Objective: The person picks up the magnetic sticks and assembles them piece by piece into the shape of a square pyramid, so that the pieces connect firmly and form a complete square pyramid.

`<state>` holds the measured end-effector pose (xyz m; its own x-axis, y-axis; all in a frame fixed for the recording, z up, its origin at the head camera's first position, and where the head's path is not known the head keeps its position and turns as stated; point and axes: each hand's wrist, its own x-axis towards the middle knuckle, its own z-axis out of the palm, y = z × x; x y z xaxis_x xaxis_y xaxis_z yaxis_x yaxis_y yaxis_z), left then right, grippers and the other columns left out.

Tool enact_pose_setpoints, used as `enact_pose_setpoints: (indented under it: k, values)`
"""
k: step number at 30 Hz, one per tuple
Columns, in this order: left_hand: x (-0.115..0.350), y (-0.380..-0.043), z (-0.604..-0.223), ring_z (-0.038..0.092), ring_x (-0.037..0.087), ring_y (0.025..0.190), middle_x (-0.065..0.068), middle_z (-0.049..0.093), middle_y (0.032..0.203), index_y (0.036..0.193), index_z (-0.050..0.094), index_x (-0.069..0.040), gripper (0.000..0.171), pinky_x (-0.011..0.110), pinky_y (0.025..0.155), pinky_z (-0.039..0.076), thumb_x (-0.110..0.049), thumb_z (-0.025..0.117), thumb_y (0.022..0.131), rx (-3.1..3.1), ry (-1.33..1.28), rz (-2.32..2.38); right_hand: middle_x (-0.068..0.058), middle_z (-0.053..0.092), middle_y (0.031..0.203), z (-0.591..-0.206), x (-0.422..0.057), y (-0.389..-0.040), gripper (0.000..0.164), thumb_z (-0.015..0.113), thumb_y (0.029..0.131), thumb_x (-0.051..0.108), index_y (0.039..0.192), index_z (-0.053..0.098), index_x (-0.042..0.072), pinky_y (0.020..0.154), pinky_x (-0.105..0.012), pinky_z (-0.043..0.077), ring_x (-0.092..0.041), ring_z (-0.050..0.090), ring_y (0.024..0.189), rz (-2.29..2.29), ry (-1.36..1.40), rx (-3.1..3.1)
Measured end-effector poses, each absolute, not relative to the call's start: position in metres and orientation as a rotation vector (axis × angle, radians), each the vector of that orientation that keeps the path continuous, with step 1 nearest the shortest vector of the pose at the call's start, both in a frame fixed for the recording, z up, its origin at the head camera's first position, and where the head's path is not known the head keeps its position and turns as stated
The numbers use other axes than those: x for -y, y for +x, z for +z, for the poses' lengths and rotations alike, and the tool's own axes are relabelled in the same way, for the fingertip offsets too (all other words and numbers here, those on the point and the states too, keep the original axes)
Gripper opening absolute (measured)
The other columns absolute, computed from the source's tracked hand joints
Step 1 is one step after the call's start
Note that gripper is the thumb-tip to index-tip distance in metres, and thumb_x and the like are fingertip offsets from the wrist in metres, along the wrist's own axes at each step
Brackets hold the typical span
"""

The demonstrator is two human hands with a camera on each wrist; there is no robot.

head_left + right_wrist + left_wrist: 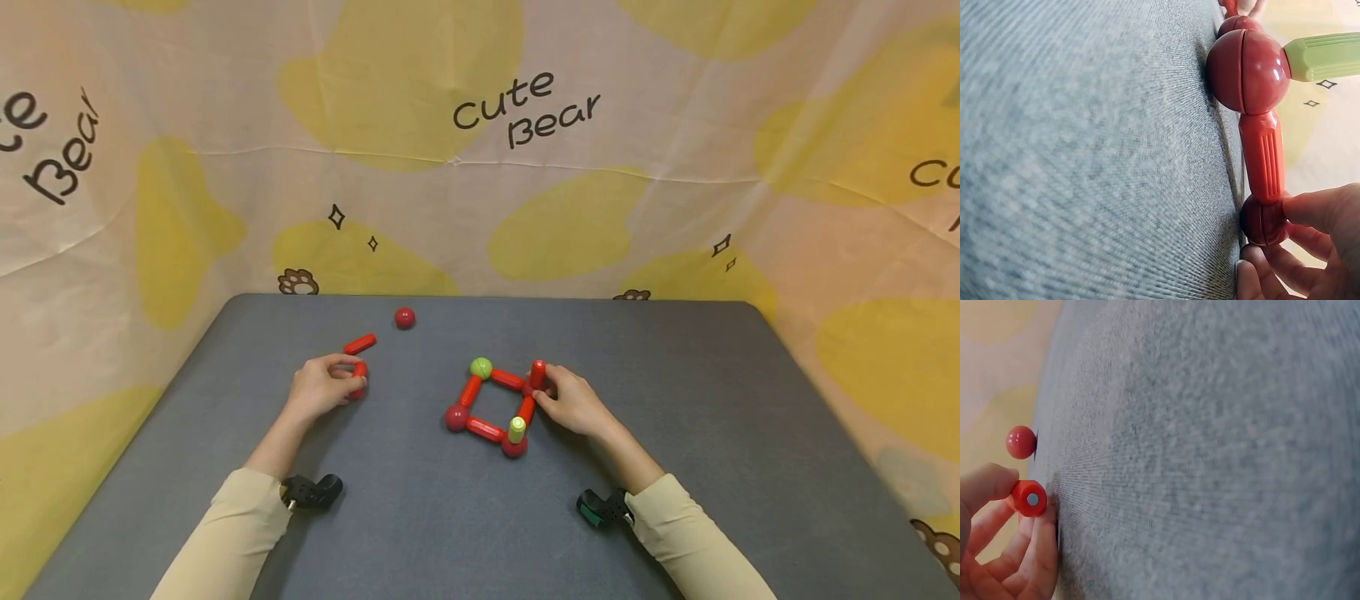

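My left hand (pixel 321 388) pinches a red magnetic rod (pixel 360 369) between thumb and fingers; its silver end (pixel 1032 499) faces the left wrist camera. Low between those fingers shows another bit of red, whose kind I cannot tell. Right of centre lies a four-sided frame of red rods (pixel 485 430) joined by balls: one green ball (pixel 481 367), the others dark red. With its thumb and fingers, my right hand (pixel 573 402) grips the far-right red ball (pixel 1264 220), from which a red rod (pixel 538 372) stands up. A yellow-green rod (pixel 517 430) rises from the nearest red ball (pixel 1249 72).
Beyond the left hand, a loose red rod (pixel 360 344) lies on the grey table (pixel 420 517). A loose red ball (pixel 405 317) sits near the back edge. Behind the table hangs a patterned cloth (pixel 420 192). Each wrist wears a dark device (pixel 313 492).
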<state>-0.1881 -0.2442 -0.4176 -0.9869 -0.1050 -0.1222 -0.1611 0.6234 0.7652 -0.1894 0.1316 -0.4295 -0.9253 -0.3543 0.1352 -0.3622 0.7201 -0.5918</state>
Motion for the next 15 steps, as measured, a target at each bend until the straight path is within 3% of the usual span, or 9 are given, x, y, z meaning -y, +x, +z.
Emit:
enact_pose_setpoints:
  k: [7, 15]
  values:
    - [0.233, -0.186, -0.421, 0.066, 0.014, 0.073, 0.02, 0.066, 0.102, 0.123, 0.056, -0.003, 0.042, 0.031, 0.065, 0.055, -0.009, 0.066, 0.083, -2.602, -0.121, 1.556, -0.006, 0.06, 0.085, -0.43, -0.132, -0.19, 0.026, 0.063, 0.082, 0.009, 0.108, 0.063, 0.007, 0.064, -0.027, 0.043, -0.014, 0.052, 0.071, 1.012, 0.593, 2.913]
    - [0.212, -0.183, -0.42, 0.066, 0.014, 0.083, 0.016, 0.064, 0.106, 0.121, 0.059, -0.004, 0.041, 0.033, 0.069, 0.054, -0.013, 0.069, 0.081, -2.616, -0.013, 1.566, -0.006, 0.059, 0.084, -0.43, -0.131, -0.19, 0.025, 0.063, 0.083, 0.01, 0.108, 0.063, 0.008, 0.063, -0.028, 0.043, -0.014, 0.051, 0.071, 1.009, 0.583, 2.922]
